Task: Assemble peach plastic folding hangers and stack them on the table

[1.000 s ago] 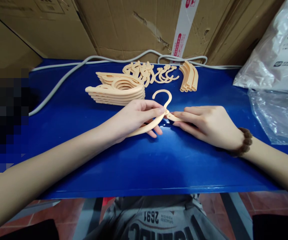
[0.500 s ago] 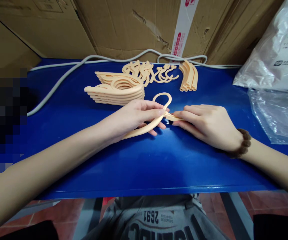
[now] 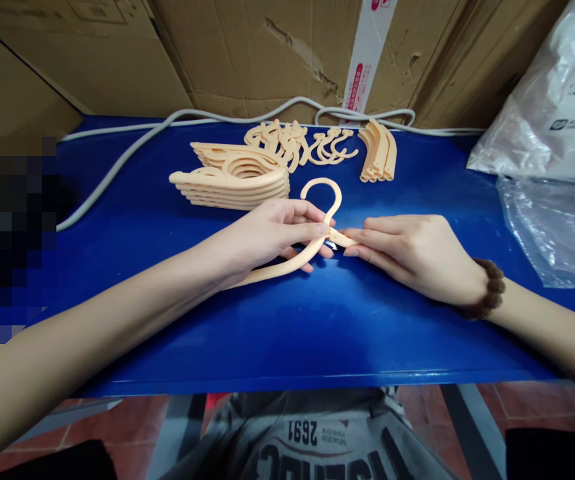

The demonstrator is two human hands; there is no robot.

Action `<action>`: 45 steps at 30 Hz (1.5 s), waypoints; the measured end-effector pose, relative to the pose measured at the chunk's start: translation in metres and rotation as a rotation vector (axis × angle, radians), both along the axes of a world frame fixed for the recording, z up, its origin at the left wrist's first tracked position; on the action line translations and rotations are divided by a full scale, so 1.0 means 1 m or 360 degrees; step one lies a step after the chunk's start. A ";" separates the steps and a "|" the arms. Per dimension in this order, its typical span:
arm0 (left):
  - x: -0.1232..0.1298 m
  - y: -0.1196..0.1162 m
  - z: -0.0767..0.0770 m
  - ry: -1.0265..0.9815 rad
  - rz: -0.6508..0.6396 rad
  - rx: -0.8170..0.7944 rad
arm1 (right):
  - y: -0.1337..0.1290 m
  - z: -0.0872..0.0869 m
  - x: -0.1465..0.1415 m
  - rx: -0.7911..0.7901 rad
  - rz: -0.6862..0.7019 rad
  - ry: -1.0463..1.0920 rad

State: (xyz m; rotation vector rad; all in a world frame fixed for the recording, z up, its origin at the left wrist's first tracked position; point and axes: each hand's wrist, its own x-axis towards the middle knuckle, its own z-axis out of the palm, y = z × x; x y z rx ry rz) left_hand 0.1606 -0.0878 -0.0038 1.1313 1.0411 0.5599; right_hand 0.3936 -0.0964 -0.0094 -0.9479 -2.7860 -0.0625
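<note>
My left hand (image 3: 277, 233) pinches a cream plastic hanger (image 3: 287, 267) near its middle, thumb on top, with the curved arm running out under the wrist. A cream hook (image 3: 338, 193) rises above the fingertips, its open end toward the left. Closed on a short cream piece (image 3: 342, 239) is my right hand (image 3: 407, 253), to the right of the hook's base. That piece meets the hanger at the left fingertips; the exact joint is partly covered by the fingers. Much of the short piece is hidden in the right fingers.
Stacked cream hangers (image 3: 232, 187) lie behind my left hand. Further back are loose small pieces (image 3: 280, 143), hooks (image 3: 332, 148) and curved tubes (image 3: 378, 153). A white cable (image 3: 132, 150) runs along cardboard boxes (image 3: 267, 60). Clear plastic bags (image 3: 547, 220) lie right on the blue table (image 3: 287, 347).
The hook now stands higher and shows a fuller curve, with its tip further left. The hanger's arm reaches further down and left. My right hand has shifted slightly.
</note>
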 end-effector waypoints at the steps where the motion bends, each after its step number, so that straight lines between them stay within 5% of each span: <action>1: 0.000 0.000 0.000 0.0004 0.0005 0.0007 | 0.000 0.001 0.000 -0.0041 -0.0009 0.0010; 20: -0.001 0.002 -0.005 0.0069 -0.0091 0.0104 | 0.002 0.010 0.004 -0.0440 0.0069 0.0106; 45: 0.002 -0.002 -0.004 0.0056 -0.0071 0.0032 | 0.002 0.012 0.006 -0.0434 0.0142 0.0085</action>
